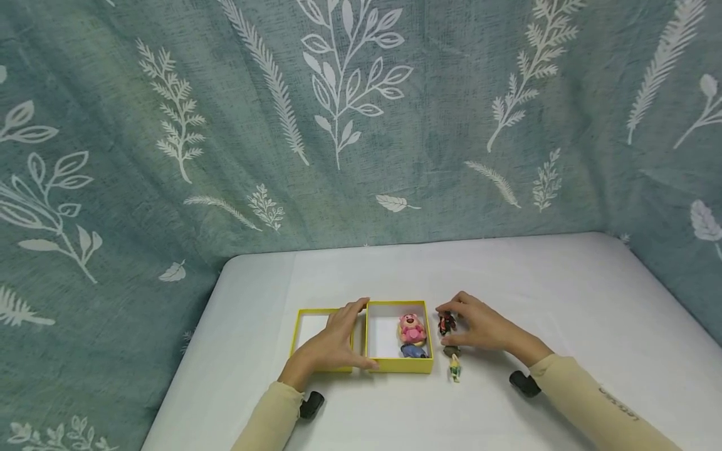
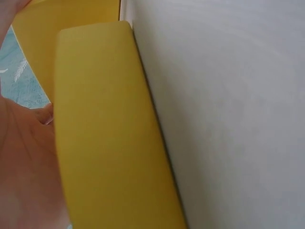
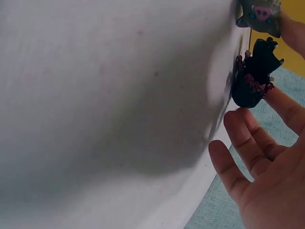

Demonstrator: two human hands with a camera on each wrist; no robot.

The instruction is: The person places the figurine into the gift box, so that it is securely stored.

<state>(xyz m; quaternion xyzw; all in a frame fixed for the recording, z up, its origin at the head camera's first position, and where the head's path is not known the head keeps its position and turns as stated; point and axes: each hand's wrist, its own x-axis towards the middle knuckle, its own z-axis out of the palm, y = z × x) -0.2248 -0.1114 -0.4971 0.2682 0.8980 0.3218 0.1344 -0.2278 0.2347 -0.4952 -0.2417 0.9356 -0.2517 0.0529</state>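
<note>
My left hand [image 1: 333, 344] grips the left side of an open yellow box [image 1: 400, 365], thumb at the front corner and fingers at the back. Inside the box are a pink bear figurine [image 1: 413, 330] and a blue figurine [image 1: 414, 351]. To the box's right, my right hand [image 1: 476, 322] reaches over small figurines with its fingers spread. Its index fingertip meets a dark figurine with red parts [image 3: 255, 76]. The thumb touches a grey figurine with a pink snout [image 3: 261, 15]. A yellow-and-green figurine [image 1: 454, 368] lies just in front of them.
Left of the box is a second shallow yellow-edged tray or lid [image 1: 294, 332], partly behind my left hand. Black devices [image 1: 311, 406] sit under both wrists. A patterned green cloth [image 1: 361, 188] hangs behind the white table [image 1: 541, 275].
</note>
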